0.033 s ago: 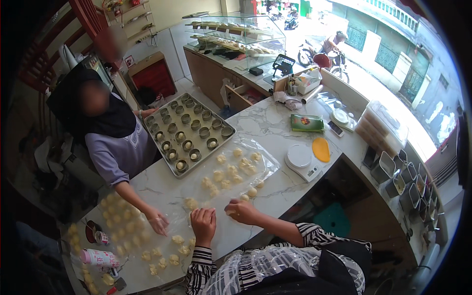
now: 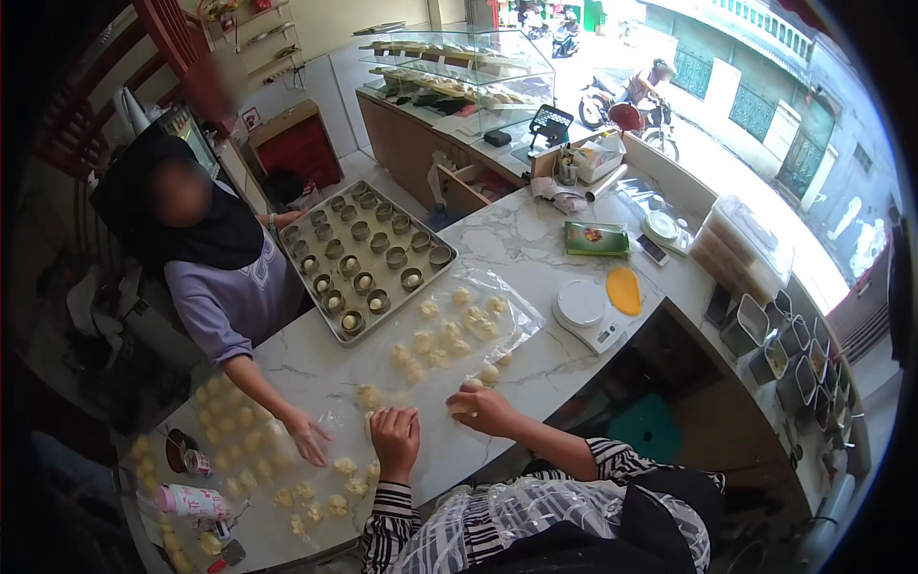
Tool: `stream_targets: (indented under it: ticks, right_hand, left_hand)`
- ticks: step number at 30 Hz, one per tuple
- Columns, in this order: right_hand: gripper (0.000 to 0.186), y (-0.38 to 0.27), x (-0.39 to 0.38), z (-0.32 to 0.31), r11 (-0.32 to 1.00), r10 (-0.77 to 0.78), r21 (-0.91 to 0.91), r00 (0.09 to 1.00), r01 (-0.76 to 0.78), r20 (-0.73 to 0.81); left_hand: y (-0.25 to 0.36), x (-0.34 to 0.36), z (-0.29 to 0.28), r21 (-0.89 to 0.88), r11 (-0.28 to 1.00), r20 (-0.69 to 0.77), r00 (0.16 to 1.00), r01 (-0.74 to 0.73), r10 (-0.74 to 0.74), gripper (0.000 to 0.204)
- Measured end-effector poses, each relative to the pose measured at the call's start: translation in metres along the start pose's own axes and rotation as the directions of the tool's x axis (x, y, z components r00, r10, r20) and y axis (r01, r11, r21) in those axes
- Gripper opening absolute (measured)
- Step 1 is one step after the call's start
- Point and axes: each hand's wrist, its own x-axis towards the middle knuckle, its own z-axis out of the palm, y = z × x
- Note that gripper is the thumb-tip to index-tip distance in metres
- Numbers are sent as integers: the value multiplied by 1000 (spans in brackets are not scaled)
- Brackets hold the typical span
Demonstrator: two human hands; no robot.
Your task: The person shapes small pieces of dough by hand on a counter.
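My right hand (image 2: 485,411) is closed around a pale piece of dough (image 2: 462,408), over the near edge of the marble counter. Just left of it, my left hand (image 2: 395,442) rests on the counter with its fingers curled; what lies under them is hidden. Beyond my hands, several lumpy dough pieces (image 2: 437,358) sit on a clear plastic sheet (image 2: 521,330). Round dough balls (image 2: 490,374) lie close to my right hand. Shaped dough pieces (image 2: 338,504) lie left of my left hand. A co-worker's open hand (image 2: 308,437) reaches over the counter at the left.
A metal tray (image 2: 371,251) of ring moulds, some holding dough balls, lies across the far counter edge. To the right are a white scale (image 2: 581,304), an orange scraper (image 2: 623,290) and a phone (image 2: 653,251). More dough balls (image 2: 222,413) and a pink bottle (image 2: 191,501) are at left.
My right hand has shifted slightly right and away from my left, with the dough in it. The co-worker's hand has moved a little. My left hand stays put.
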Motion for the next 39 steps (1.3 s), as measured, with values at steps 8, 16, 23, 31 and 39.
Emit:
stream_targets:
  ticks: [8, 16, 23, 31, 39]
  right_hand:
    - [36, 107, -78, -42, 906, 27, -405, 972, -122, -233]
    - [26, 128, -43, -43, 992, -120, 16, 967, 126, -224]
    - [18, 152, -72, -45, 975, -183, 116, 980, 190, -74]
    - [12, 139, -68, -35, 960, -227, 154, 971, 236, -74]
    - [12, 136, -33, -41, 993, -92, 46, 958, 108, -272]
  left_hand:
    - [59, -54, 33, 80, 978, 108, 973, 195, -203, 34]
    - [88, -96, 99, 23, 907, 16, 907, 420, -420, 42]
    - [93, -97, 99, 127, 883, -72, 892, 451, -445, 38]
    - [100, -100, 101, 133, 867, -117, 876, 480, -468, 36]
    - [96, -91, 99, 144, 874, -110, 885, 464, -452, 36]
